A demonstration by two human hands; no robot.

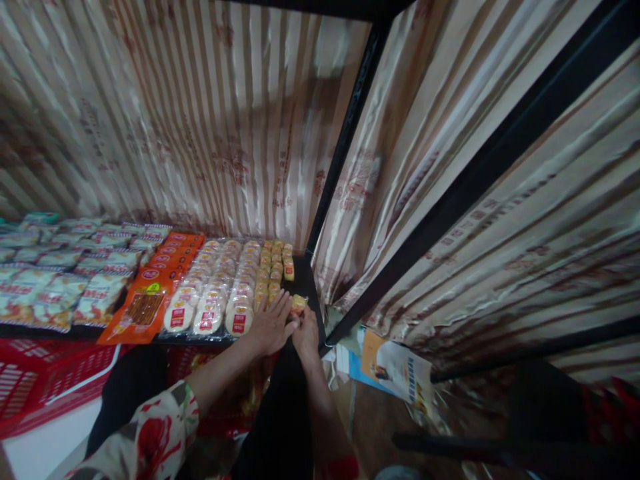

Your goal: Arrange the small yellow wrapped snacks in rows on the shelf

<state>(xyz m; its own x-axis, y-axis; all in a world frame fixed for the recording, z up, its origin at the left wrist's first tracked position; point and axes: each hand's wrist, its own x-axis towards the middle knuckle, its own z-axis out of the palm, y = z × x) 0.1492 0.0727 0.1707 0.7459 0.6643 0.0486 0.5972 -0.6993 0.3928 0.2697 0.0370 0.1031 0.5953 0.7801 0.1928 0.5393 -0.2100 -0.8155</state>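
Both my hands reach to the right front corner of a black shelf (306, 283). My left hand (270, 327) lies with fingers spread beside a row of small yellow snack packets (274, 267). My right hand (305, 333) pinches one small yellow packet (299, 304) at the near end of that row. Left of them lie rows of round white cakes with red labels (220, 293), then orange snack packs (150, 300), then pale printed bags (60, 280).
A striped shiny cloth (200, 133) hangs behind and to the right of the shelf. A black frame post (345, 133) stands at the shelf corner. A red plastic basket (45, 380) sits lower left. Printed leaflets (395, 367) lie on the floor at right.
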